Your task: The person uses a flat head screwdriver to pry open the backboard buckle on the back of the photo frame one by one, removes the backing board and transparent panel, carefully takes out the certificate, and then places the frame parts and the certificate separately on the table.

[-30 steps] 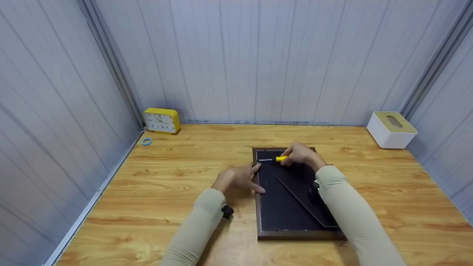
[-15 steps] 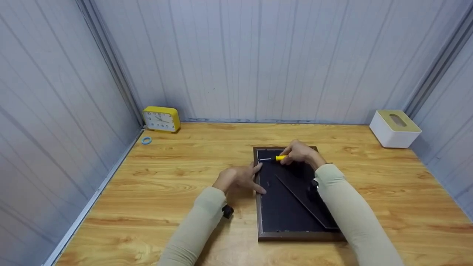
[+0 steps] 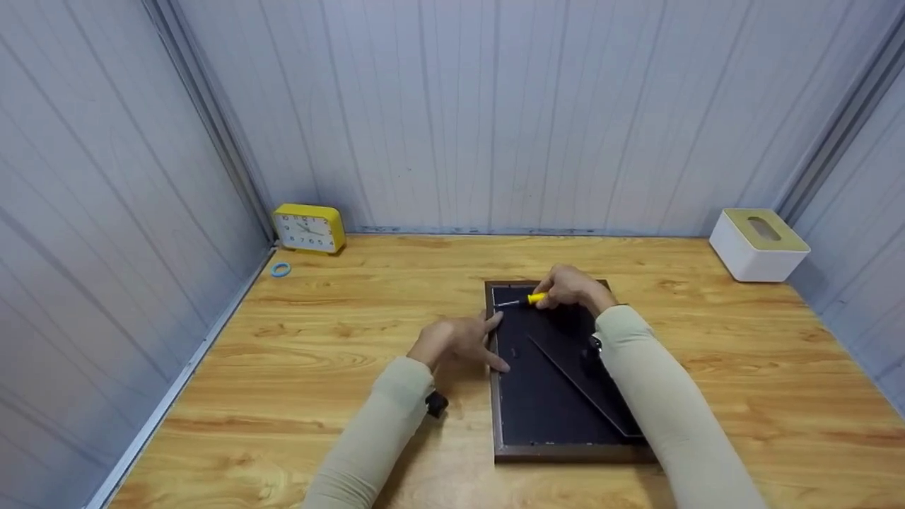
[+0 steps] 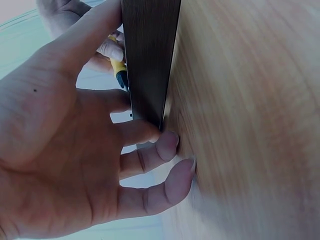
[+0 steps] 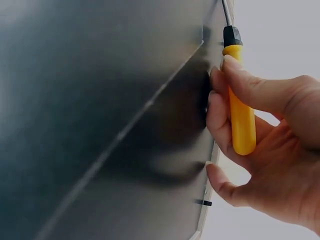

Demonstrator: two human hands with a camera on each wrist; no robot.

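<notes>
A picture frame point(image 3: 497, 417) lies face down on the table, its black back panel point(image 3: 537, 410) upward and a hinged stand leg point(image 3: 587, 396) slanting across it. My right hand point(image 3: 569, 286) pinches the yellow handle of a screwdriver point(image 5: 242, 120) between thumb and fingers. The screwdriver's metal shaft points left, and its tip is at the frame's inner left edge near the far corner. My left hand point(image 3: 463, 343) rests on the frame's left side, thumb and a finger spread on the edge. In the left wrist view its other fingertips point(image 4: 180, 175) touch the frame's side and the table.
A yellow alarm clock point(image 3: 309, 228) stands at the back left, with a blue ring point(image 3: 281, 269) before it. A white tissue box point(image 3: 760, 244) with a wood-look lid sits at the back right. Panel walls point(image 3: 452, 120) enclose the wooden table point(image 3: 297, 396).
My right hand has risen slightly, so the screwdriver handle tilts up a little while its tip stays at the same edge. The left hand keeps its place on the frame.
</notes>
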